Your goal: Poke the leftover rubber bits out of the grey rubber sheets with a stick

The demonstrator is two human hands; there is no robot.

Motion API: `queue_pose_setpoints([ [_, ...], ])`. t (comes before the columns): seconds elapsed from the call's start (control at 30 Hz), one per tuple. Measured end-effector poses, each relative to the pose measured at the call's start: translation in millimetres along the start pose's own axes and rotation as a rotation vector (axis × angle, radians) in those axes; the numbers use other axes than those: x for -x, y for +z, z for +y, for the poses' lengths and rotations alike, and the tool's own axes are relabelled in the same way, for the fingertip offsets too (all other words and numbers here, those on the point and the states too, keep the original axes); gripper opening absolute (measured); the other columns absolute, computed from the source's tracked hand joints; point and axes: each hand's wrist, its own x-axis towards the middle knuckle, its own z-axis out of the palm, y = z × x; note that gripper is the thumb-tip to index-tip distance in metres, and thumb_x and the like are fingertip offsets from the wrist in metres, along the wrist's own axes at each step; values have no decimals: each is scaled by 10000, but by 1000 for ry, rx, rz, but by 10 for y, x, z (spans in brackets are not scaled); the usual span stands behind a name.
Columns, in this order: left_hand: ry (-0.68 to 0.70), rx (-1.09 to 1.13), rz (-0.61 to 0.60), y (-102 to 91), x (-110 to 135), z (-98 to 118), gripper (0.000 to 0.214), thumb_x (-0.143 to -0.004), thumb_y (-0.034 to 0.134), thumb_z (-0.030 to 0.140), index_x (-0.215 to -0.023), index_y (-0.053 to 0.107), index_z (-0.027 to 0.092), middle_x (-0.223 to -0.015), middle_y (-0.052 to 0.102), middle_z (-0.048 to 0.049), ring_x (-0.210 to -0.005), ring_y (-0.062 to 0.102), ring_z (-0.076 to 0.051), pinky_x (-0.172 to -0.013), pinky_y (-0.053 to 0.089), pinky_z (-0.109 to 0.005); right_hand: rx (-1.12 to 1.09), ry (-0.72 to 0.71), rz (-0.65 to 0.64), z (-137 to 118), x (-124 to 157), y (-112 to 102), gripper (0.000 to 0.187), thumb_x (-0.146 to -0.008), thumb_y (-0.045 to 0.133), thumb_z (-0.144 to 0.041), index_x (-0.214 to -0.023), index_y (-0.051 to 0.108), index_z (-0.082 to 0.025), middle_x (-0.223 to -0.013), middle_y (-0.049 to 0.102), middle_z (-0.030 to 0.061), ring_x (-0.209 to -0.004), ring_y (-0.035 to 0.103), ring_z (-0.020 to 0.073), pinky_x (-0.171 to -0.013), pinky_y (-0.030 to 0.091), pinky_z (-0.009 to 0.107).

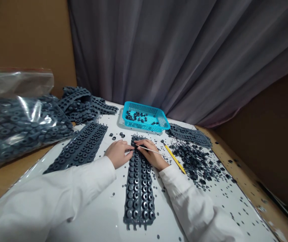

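Observation:
A long dark-grey moulded rubber sheet [140, 191] with rows of round ring-shaped pieces lies lengthwise before me. My left hand [118, 153] is at the left edge of its far part, fingers curled and fingertips on the sheet. My right hand [152, 154] is over the right edge of the same part, closed on a thin white stick [149, 149]. The stick's tip points left towards the left fingertips. What lies right under the fingertips is too small to make out. Several loose dark pieces [114, 138] lie beyond my left hand.
A blue basket [165, 122] holding small dark pieces stands at the back. Left are another moulded sheet [80, 148], piled sheets [79, 104] and a clear bag [23, 121] of grey parts. Right lie a yellow craft knife or pen-like tool [175, 159], dark scraps [196, 163] and flat sheets [189, 135].

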Motion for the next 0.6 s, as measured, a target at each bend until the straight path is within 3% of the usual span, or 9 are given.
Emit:
queue_pose_setpoints([
  [0.4,-14,10,-43,-10,8,4,276,-834,527,289,-999,745,250,-786,685,-41,-789,633,-226,-723,474,-327,398,-97,-174,-44,-185,-57,189,-948,475,-257,-1078,608,-226,-1054,701,75,-1023,559,249,-903,347,430],
  [0.5,-14,17,-41,-14,10,4,278,-831,525,285,-994,747,250,-768,683,-37,-775,631,-223,-713,471,-324,455,-74,-134,-24,-212,-55,171,-942,481,-244,-1056,607,-225,-1059,695,85,-1012,555,256,-893,350,428],
  [0.6,-13,33,-26,-12,14,5,270,-826,531,274,-985,748,259,-742,674,-26,-759,627,-208,-704,465,-305,417,8,-8,-14,-221,-78,165,-939,477,-237,-1041,603,-210,-1058,685,103,-1009,563,268,-873,386,425],
])
